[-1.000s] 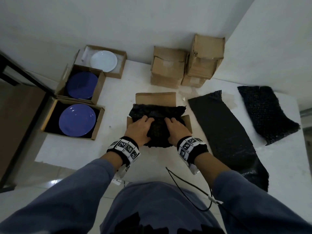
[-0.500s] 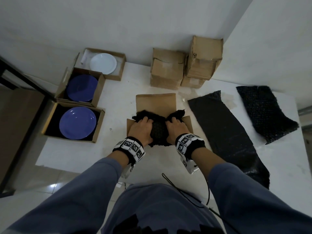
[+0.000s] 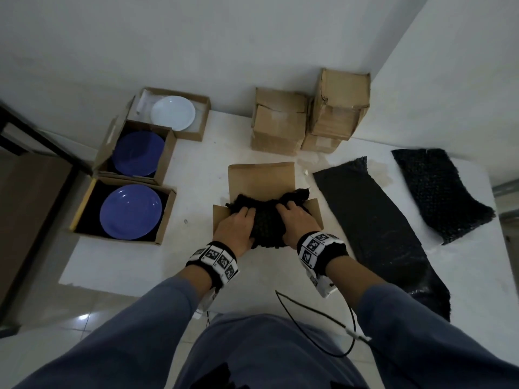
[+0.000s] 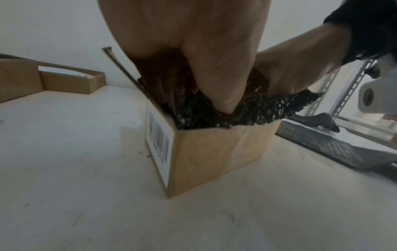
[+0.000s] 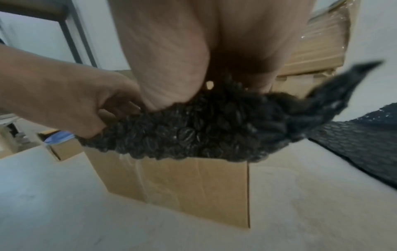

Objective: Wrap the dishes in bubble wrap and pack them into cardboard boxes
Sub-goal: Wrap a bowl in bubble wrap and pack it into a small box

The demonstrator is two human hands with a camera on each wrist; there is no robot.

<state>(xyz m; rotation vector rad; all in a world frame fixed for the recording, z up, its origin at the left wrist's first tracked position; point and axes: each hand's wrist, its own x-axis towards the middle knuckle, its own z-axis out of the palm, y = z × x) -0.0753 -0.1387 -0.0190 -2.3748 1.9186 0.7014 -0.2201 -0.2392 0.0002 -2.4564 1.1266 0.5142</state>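
A small open cardboard box (image 3: pixel 261 178) stands mid-table with its back flap raised. A bundle of black bubble wrap (image 3: pixel 266 220) is stuffed into it and bulges over the near rim; what it wraps is hidden. My left hand (image 3: pixel 236 228) grips the bundle's left side, fingers curled over its edge. My right hand (image 3: pixel 297 223) grips the right side, where a pointed corner of wrap sticks up. In the left wrist view the left hand (image 4: pixel 214 76) digs into the bundle (image 4: pixel 247 112) inside the box (image 4: pixel 214 161). In the right wrist view the right hand (image 5: pixel 182 59) bears on the bundle (image 5: pixel 214 127).
At the left are two open boxes with blue plates (image 3: pixel 131 211) (image 3: pixel 137 153) and one with a white plate (image 3: pixel 172 113). Closed cardboard boxes (image 3: pixel 278 122) (image 3: pixel 341 102) are stacked at the back. Two black bubble wrap sheets (image 3: pixel 373 226) (image 3: pixel 438 192) lie on the right.
The bundle has sunk deeper into the box and its spread edges are drawn in, baring the back flap. Both hands stay on it, closer together.
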